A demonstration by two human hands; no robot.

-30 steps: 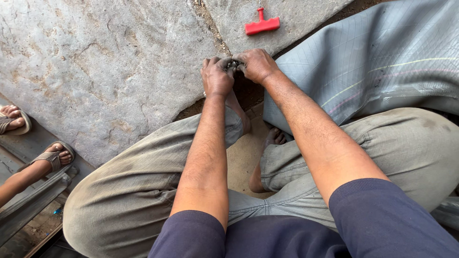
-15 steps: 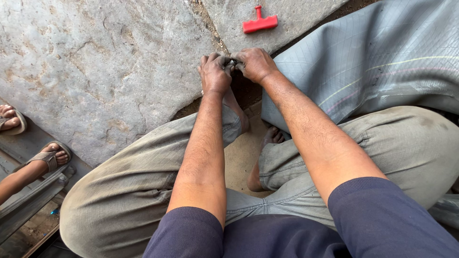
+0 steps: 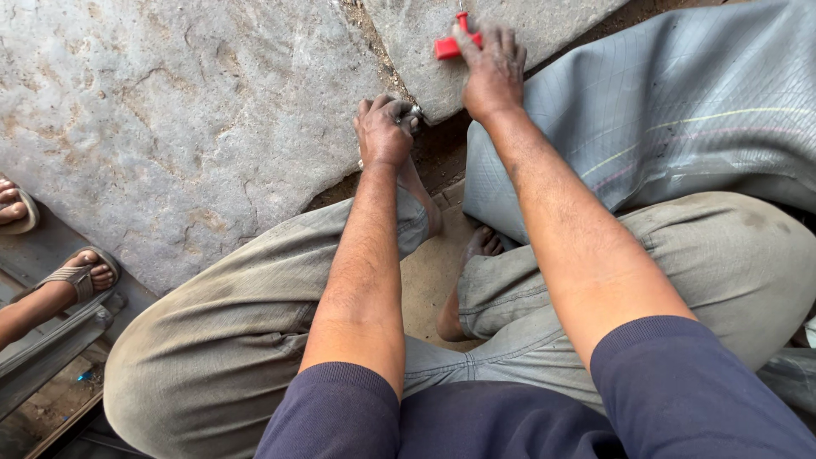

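While our left hand (image 3: 384,132) stays curled tight around a small metal part (image 3: 414,115) at the stone slab's (image 3: 187,127) edge, our right hand (image 3: 493,72) has reached onto the red T-shaped tool (image 3: 447,47); we cannot tell whether its fingers grip it.

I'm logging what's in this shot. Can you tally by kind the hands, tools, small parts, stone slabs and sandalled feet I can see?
Hands: 2, left hand and right hand
Red T-handled tool: 1
Small metal part in the left hand: 1
Stone slabs: 2, large slab and smaller slab
Sandalled feet of another person: 2, and
Total: 8
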